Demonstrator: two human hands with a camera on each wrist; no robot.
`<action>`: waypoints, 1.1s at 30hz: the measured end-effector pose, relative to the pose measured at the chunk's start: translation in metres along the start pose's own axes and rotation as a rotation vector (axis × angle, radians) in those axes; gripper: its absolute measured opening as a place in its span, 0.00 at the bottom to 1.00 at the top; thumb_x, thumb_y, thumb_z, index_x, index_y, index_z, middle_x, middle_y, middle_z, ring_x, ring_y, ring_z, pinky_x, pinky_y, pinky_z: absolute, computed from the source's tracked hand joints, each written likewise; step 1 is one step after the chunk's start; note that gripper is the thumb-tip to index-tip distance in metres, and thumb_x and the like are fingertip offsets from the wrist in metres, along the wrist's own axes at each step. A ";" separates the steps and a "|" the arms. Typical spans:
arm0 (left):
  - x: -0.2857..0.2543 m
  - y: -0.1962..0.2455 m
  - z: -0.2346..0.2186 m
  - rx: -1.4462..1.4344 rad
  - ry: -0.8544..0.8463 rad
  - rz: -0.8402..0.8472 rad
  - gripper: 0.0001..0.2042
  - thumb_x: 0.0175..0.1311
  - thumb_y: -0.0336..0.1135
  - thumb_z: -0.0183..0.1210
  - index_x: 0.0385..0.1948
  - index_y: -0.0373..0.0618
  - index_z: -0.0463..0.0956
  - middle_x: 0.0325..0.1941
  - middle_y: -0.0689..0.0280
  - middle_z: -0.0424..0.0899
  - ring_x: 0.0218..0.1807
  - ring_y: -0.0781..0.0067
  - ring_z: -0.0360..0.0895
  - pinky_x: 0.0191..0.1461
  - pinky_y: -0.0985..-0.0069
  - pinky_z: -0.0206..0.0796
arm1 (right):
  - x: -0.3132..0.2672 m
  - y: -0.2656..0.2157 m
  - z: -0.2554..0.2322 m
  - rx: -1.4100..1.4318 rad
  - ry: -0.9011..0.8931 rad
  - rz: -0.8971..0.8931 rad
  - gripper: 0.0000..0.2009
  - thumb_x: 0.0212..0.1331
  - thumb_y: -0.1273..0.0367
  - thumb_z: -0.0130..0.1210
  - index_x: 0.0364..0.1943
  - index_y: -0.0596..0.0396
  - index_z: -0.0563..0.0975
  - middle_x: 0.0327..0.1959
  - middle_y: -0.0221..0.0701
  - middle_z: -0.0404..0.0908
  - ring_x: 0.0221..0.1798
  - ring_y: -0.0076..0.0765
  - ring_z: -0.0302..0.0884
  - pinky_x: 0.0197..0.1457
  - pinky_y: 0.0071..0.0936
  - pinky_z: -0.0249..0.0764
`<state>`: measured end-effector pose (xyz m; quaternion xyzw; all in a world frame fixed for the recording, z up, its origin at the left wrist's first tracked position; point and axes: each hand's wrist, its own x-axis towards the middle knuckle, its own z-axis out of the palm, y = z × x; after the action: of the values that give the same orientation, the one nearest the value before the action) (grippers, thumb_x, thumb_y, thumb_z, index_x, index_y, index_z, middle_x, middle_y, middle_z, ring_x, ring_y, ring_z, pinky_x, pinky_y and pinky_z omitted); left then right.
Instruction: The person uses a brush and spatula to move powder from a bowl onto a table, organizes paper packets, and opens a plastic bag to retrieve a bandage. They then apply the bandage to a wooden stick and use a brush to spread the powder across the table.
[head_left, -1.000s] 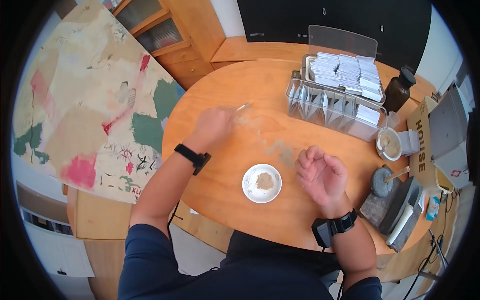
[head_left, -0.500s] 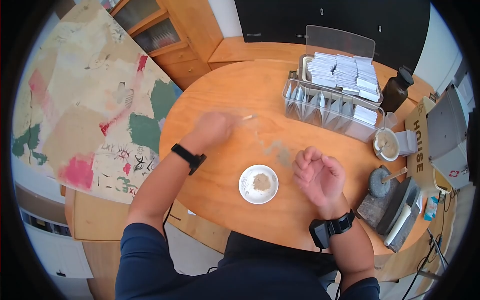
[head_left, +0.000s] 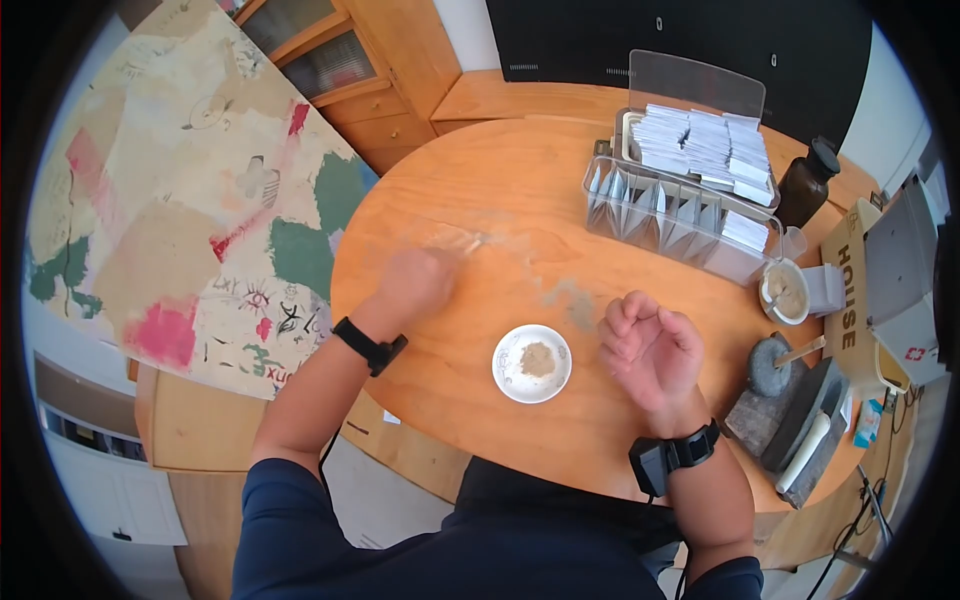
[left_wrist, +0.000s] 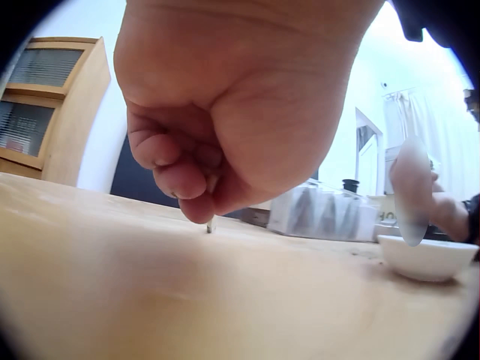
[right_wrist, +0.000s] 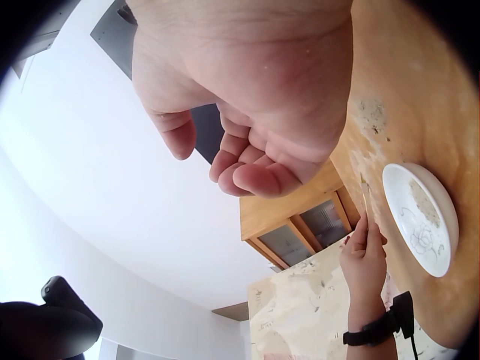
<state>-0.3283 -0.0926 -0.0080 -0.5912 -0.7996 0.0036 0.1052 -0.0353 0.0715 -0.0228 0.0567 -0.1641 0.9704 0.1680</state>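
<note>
My left hand (head_left: 418, 283), blurred in the head view, pinches a thin pale stick (right_wrist: 366, 196) with a narrow dark tip. That tip points down at the wooden tabletop, close to a faint trail of grey-beige powder (head_left: 572, 300). Palm up, my right hand (head_left: 652, 350) hovers over the right side of the table with its fingers loosely curled, holding nothing. Between the two hands stands a small white dish (head_left: 507, 378) with a mound of beige powder (head_left: 538, 358) in it.
Clear bins (head_left: 680, 220) of white paper packets line the back right. Near them are a dark bottle (head_left: 808, 185) and a cup of beige paste (head_left: 785, 290). A round grey stone with a wooden handle (head_left: 768, 368) sits at right beside a white-handled tool (head_left: 805, 450). A painted board (head_left: 180, 250) stands left.
My left hand and the stick's tip have moved across the tabletop, now nearer my body than a second ago. The right hand and the dish have stayed in place.
</note>
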 end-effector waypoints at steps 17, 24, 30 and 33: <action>0.019 0.017 0.000 -0.106 0.075 -0.023 0.11 0.58 0.32 0.54 0.41 0.48 0.80 0.28 0.56 0.81 0.30 0.53 0.78 0.30 0.60 0.69 | -0.001 -0.001 0.001 0.000 -0.010 -0.004 0.14 0.61 0.60 0.49 0.39 0.57 0.72 0.33 0.32 0.71 0.32 0.29 0.67 0.33 0.24 0.65; 0.009 0.034 -0.012 -0.154 -0.019 0.126 0.11 0.61 0.33 0.53 0.42 0.47 0.80 0.29 0.56 0.82 0.29 0.52 0.79 0.31 0.60 0.70 | -0.001 -0.001 0.001 -0.004 -0.015 0.000 0.14 0.60 0.60 0.49 0.39 0.57 0.72 0.33 0.32 0.71 0.32 0.29 0.66 0.34 0.24 0.65; 0.027 0.025 -0.002 -0.202 0.117 0.074 0.12 0.58 0.31 0.54 0.43 0.49 0.80 0.29 0.57 0.82 0.30 0.53 0.79 0.32 0.60 0.70 | 0.000 -0.001 0.003 -0.029 -0.015 0.001 0.14 0.60 0.60 0.49 0.39 0.57 0.72 0.33 0.32 0.71 0.32 0.30 0.67 0.34 0.24 0.65; 0.008 0.031 -0.017 -0.221 -0.080 0.206 0.12 0.58 0.30 0.54 0.44 0.49 0.80 0.30 0.56 0.82 0.32 0.53 0.79 0.32 0.61 0.70 | -0.001 -0.002 0.001 -0.009 -0.013 -0.010 0.14 0.60 0.60 0.50 0.39 0.57 0.72 0.33 0.32 0.71 0.31 0.30 0.67 0.33 0.24 0.65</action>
<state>-0.2983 -0.0774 0.0062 -0.6775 -0.7338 -0.0503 0.0067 -0.0339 0.0732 -0.0214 0.0633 -0.1692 0.9684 0.1718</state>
